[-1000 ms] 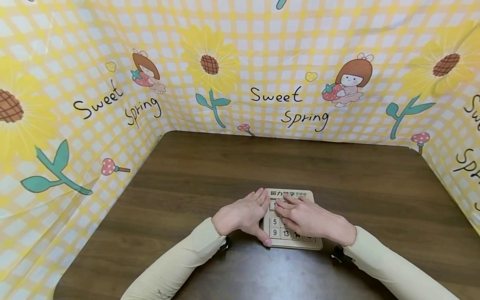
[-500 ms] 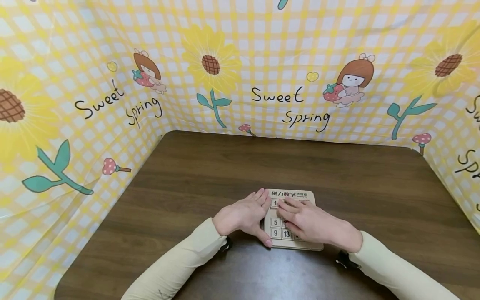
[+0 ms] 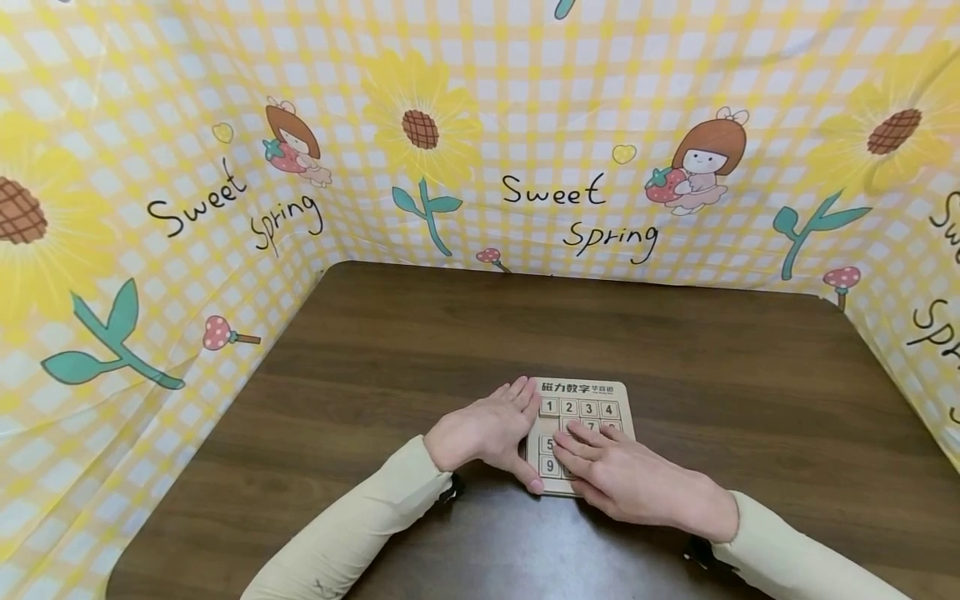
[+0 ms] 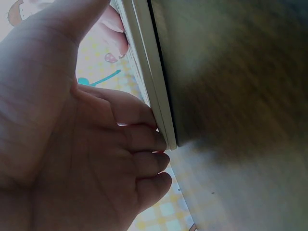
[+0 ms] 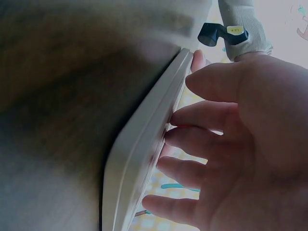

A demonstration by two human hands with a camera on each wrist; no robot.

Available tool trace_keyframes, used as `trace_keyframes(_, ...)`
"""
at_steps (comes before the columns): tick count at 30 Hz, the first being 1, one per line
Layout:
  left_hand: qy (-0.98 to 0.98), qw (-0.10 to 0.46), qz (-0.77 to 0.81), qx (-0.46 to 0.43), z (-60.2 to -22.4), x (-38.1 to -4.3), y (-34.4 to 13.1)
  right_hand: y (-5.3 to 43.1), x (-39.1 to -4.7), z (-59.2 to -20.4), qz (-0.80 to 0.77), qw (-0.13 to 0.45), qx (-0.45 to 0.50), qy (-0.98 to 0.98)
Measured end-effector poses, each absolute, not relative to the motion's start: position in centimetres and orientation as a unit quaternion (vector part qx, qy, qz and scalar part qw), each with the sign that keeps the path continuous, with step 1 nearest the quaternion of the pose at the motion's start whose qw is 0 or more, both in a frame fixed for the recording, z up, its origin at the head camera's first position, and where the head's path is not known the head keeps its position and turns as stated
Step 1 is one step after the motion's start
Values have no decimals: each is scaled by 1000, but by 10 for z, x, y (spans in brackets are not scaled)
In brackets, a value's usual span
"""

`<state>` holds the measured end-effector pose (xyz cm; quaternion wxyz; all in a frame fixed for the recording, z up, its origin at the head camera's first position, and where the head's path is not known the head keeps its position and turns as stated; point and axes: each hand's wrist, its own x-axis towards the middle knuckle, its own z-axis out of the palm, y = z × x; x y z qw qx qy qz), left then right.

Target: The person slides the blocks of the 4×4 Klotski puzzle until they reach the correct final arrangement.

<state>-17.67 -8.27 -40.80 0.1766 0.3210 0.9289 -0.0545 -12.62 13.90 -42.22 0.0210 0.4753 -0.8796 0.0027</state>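
A flat wooden sliding number puzzle (image 3: 621, 392) lies on the table, with dark characters printed along its far edge. Its far row of number tiles (image 3: 588, 409) reads 1, 2, 3, 4. An unfilled slot shows at the left of the second row. My left hand (image 3: 491, 429) rests along the puzzle's left edge, thumb by the near corner; in the left wrist view, its fingers (image 4: 149, 137) lie against the side. My right hand (image 3: 618, 471) reaches over from the right, fingertips on the tiles and fairly straight. It hides most of the lower rows.
The brown wooden table (image 3: 420, 333) extends around the puzzle. A yellow checked cloth (image 3: 555, 108) with flowers and lettering hangs behind the table and along both sides. Each sleeved wrist carries a small black device, such as the left one's camera (image 5: 209, 34).
My right hand has slid toward the near edge and a little right, uncovering the far row and part of the second. My left hand has stayed at the left edge.
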Motion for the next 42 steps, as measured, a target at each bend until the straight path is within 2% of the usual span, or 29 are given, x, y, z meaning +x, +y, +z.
trace_keyframes(25,926,173,-56,330,-408,-176,-84,135,-150,-421,-18,38,456,-889)
trace_keyframes(42,927,178,-58,324,-409,-177,-82,144,-102,-420,-27,77,514,-854)
